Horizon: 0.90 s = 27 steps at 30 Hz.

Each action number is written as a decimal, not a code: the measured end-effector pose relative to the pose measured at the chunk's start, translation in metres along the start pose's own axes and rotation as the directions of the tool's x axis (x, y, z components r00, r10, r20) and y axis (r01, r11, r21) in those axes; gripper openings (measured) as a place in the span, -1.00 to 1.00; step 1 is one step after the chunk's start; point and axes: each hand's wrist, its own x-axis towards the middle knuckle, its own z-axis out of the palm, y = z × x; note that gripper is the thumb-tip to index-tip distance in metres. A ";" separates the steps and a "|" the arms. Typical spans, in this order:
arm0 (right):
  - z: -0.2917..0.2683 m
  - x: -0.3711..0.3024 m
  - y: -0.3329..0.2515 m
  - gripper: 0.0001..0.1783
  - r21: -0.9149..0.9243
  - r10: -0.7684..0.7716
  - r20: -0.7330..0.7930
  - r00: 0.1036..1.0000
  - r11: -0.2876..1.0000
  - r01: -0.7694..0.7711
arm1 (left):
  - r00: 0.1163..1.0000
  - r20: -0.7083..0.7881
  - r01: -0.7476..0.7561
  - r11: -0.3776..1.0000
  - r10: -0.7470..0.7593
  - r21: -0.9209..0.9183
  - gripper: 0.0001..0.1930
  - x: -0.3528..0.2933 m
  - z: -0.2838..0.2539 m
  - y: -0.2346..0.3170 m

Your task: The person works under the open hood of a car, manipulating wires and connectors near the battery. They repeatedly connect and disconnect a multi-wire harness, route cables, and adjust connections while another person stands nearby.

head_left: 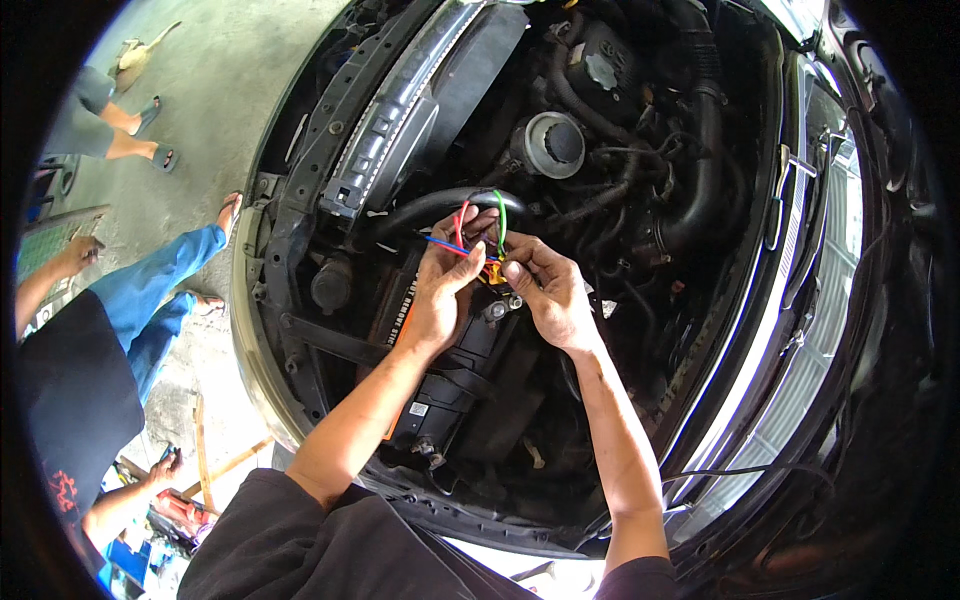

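Both my hands meet over the open engine bay, above the car battery point(455, 390). Between my fingertips is a small bunch of coloured wires point(488, 262). My left hand point(438, 290) pinches it from the left, where a red and a blue wire stick up and out past the fingers. From the right my right hand point(552, 295) grips the same bunch with thumb and forefinger, next to a yellow piece too small to make out. A green wire point(503, 215) loops upward between the hands. The wire ends inside my fingers are hidden.
Behind my hands runs a thick black hose point(440, 203) by the radiator point(400, 130). A round reservoir with a dark cap point(552, 144) stands farther back. Battery terminals point(497, 310) lie just below my hands. At left stand a person in jeans point(150, 280) and another person's legs point(125, 135).
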 end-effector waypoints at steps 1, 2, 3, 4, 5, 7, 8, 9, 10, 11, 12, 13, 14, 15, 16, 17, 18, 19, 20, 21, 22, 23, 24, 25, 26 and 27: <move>-0.001 0.001 -0.004 -0.77 -0.094 -0.074 -0.019 0.997 0.993 0.072 | 0.999 0.035 0.008 0.997 -0.011 0.076 -0.38 -0.004 -0.004 0.005; -0.001 0.003 -0.008 -0.79 -0.194 -0.138 -0.032 0.990 0.972 0.130 | 0.996 0.082 0.037 0.996 -0.044 0.087 -0.32 -0.009 -0.008 0.010; 0.000 0.005 -0.013 -0.81 -0.293 -0.210 -0.040 0.977 0.937 0.189 | 0.996 0.078 0.046 0.996 -0.052 0.081 -0.30 -0.010 -0.009 0.011; 0.003 0.006 -0.018 -0.84 -0.296 -0.263 -0.052 0.963 0.925 0.236 | 0.995 0.085 0.041 0.997 -0.046 0.066 -0.28 -0.011 -0.010 0.012; 0.006 0.007 -0.024 -0.84 -0.248 -0.242 -0.053 0.969 0.943 0.222 | 0.994 0.107 0.021 0.999 -0.024 0.037 -0.26 -0.012 -0.012 0.012; 0.014 0.009 -0.036 -0.84 -0.159 -0.204 -0.047 0.978 0.968 0.194 | 0.998 0.056 0.020 0.998 -0.023 0.052 -0.38 -0.008 -0.014 0.009; 0.020 0.008 -0.040 -0.81 -0.111 -0.155 -0.034 0.987 0.982 0.150 | 0.999 0.037 0.015 0.999 -0.017 0.047 -0.43 -0.007 -0.014 0.006; 0.023 0.010 -0.046 -0.79 -0.226 -0.082 0.040 0.996 0.970 0.088 | 0.999 -0.005 0.032 0.998 -0.032 0.053 -0.47 -0.006 -0.015 0.005; 0.029 0.013 -0.048 -0.78 -0.291 -0.130 0.059 0.990 0.946 0.141 | 1.000 -0.003 0.002 1.000 -0.002 0.028 -0.51 -0.006 -0.014 0.002; 0.037 0.015 -0.050 -0.78 -0.346 -0.185 0.080 0.979 0.916 0.202 | 1.000 -0.012 -0.001 0.999 0.001 -0.034 -0.50 -0.005 -0.014 0.001; 0.041 0.014 -0.051 -0.79 -0.412 -0.226 0.081 0.971 0.879 0.239 | 1.000 -0.023 -0.002 0.996 0.000 -0.089 -0.48 -0.005 -0.013 0.000; 0.044 0.017 -0.051 -0.80 -0.445 -0.207 0.082 0.975 0.868 0.222 | 0.999 -0.047 0.005 0.990 -0.012 -0.141 -0.47 -0.004 -0.012 0.000; 0.047 0.021 -0.050 -0.81 -0.477 -0.204 0.095 0.974 0.850 0.225 | 0.996 -0.081 0.018 0.988 -0.031 -0.154 -0.43 -0.005 -0.012 0.001; 0.049 0.023 -0.049 -0.82 -0.505 -0.206 0.107 0.973 0.832 0.231 | 0.997 -0.080 0.004 0.990 -0.016 -0.139 -0.43 -0.006 -0.010 0.002; 0.050 0.023 -0.047 -0.83 -0.568 -0.196 0.124 0.973 0.790 0.231 | 0.997 -0.078 -0.014 0.991 0.004 -0.133 -0.42 -0.005 -0.009 0.003; 0.052 0.023 -0.044 -0.83 -0.617 -0.215 0.145 0.966 0.743 0.258 | 0.997 -0.066 -0.035 0.991 0.026 -0.131 -0.41 -0.005 -0.009 0.005; 0.054 0.022 -0.042 -0.82 -0.663 -0.232 0.166 0.959 0.693 0.282 | 0.998 -0.059 -0.003 0.981 -0.008 -0.194 -0.45 -0.005 -0.011 0.008; 0.057 0.021 -0.040 -0.82 -0.708 -0.210 0.181 0.961 0.650 0.276 | 0.998 -0.040 0.029 0.965 -0.041 -0.259 -0.47 -0.004 -0.014 0.013; 0.061 0.020 -0.037 -0.80 -0.742 -0.250 0.190 0.949 0.597 0.306 | 0.997 -0.020 0.060 0.942 -0.071 -0.330 -0.49 -0.004 -0.018 0.017; 0.064 0.019 -0.036 -0.81 -0.747 -0.287 0.195 0.938 0.576 0.331 | 0.994 -0.007 0.103 0.940 -0.111 -0.325 -0.52 -0.003 -0.022 0.020; 0.067 0.018 -0.034 -0.82 -0.753 -0.299 0.193 0.935 0.565 0.336 | 0.989 0.003 0.144 0.934 -0.151 -0.326 -0.53 -0.002 -0.027 0.023; 0.069 0.018 -0.033 -0.83 -0.755 -0.319 0.193 0.928 0.556 0.348 | 0.981 0.017 0.188 0.929 -0.193 -0.320 -0.53 -0.002 -0.031 0.025; 0.070 0.020 -0.033 -0.85 -0.746 -0.314 0.189 0.930 0.570 0.344 | 0.980 0.066 0.197 0.917 -0.185 -0.346 -0.58 -0.002 -0.036 0.028; 0.070 0.023 -0.033 -0.87 -0.741 -0.322 0.186 0.928 0.574 0.348 | 0.973 0.043 0.230 0.930 -0.228 -0.287 -0.58 -0.001 -0.040 0.031; 0.067 0.027 -0.034 -0.87 -0.706 -0.241 0.168 0.956 0.647 0.287 | 0.967 0.057 0.256 0.938 -0.249 -0.234 -0.59 -0.001 -0.044 0.036; 0.063 0.029 -0.036 -0.87 -0.666 -0.153 0.152 0.976 0.714 0.215 | 0.950 0.008 0.309 0.939 -0.311 -0.154 -0.60 -0.002 -0.047 0.041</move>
